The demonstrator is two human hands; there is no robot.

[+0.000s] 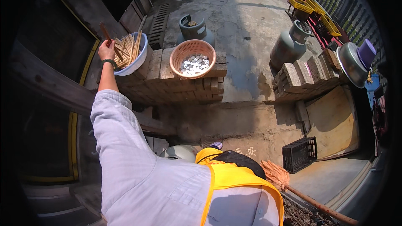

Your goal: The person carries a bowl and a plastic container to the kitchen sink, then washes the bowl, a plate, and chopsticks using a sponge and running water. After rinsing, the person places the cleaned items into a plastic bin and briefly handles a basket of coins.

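My left hand [106, 50], with a dark bracelet at the wrist, grips dark brown chopsticks [104, 31]. They stand tilted above the fingers, and how many there are is hard to tell. Just right of the hand, a pale blue plastic basin [143, 55] is filled with light wooden chopsticks [128, 48]. A pink plastic basket [176, 57] with many small silvery discs [195, 64] inside sits farther right. Both vessels rest on a low stacked-brick wall [157, 66]. My right hand is out of view.
A gas cylinder [192, 29] stands behind the basket, another [289, 45] at the right. Bricks [301, 75] and a metal bowl [351, 64] lie beyond. Near my feet are a black crate [300, 155] and a mop [276, 175]. A doorway frame [73, 144] borders the left.
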